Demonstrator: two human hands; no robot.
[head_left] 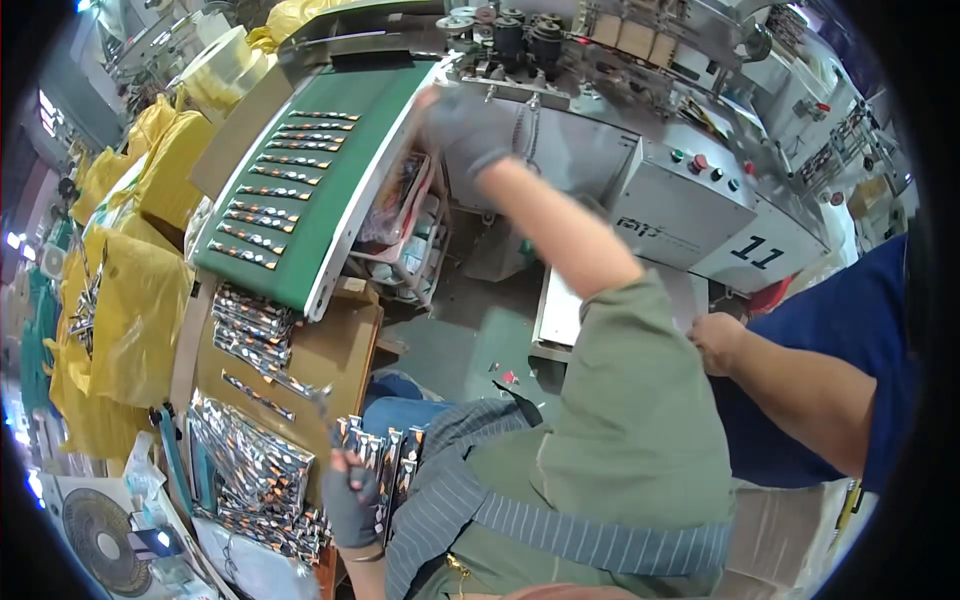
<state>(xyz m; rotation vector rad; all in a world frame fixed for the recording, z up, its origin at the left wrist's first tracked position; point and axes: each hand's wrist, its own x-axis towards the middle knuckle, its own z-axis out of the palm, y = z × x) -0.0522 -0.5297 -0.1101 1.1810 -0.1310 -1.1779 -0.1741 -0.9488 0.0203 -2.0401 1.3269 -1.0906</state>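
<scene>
My left hand (352, 500), in a grey fingerless glove, is closed at the table's near side. A thin greyish thing (322, 408) sticks up from its fingers, too blurred to name. Beside that hand stand several slim stick packets (385, 460) patterned in black, white and orange. My right arm reaches across to the far right edge of the green conveyor belt (330, 200); the gloved right hand (465, 128) is smeared by motion, its fingers unclear. Spaced packets (285, 172) lie crosswise on the belt. Below its end, more packets (250, 325) are heaped on a brown board (330, 345).
A clear bag of packets (250, 455) lies left of my left hand. Yellow bags (140, 320) and a fan (100, 530) stand farther left. A machine control box (690, 190) is at the right, near a co-worker's hand (715, 340). Under the conveyor sits a filled crate (410, 255).
</scene>
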